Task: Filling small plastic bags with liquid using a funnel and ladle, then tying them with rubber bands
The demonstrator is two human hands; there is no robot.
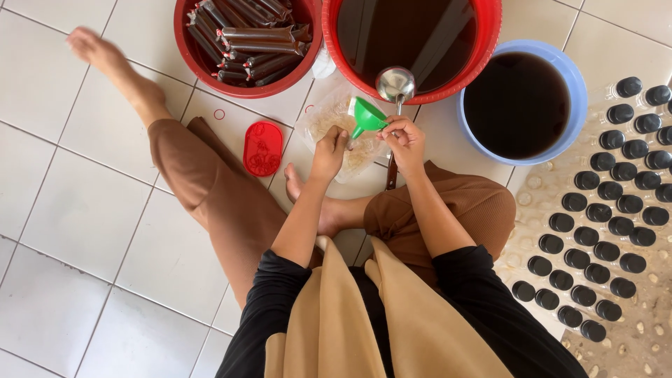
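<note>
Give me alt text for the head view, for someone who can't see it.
Seated on a tiled floor, a person holds a green funnel with the right hand, the left hand beside it over a clear plastic bag. Ahead stand two red basins and a blue one; dark-capped bottles line the right.

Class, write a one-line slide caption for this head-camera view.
Seated on a tiled floor, left hand and right hand hold a green funnel beside basins of dark liquid.
</note>
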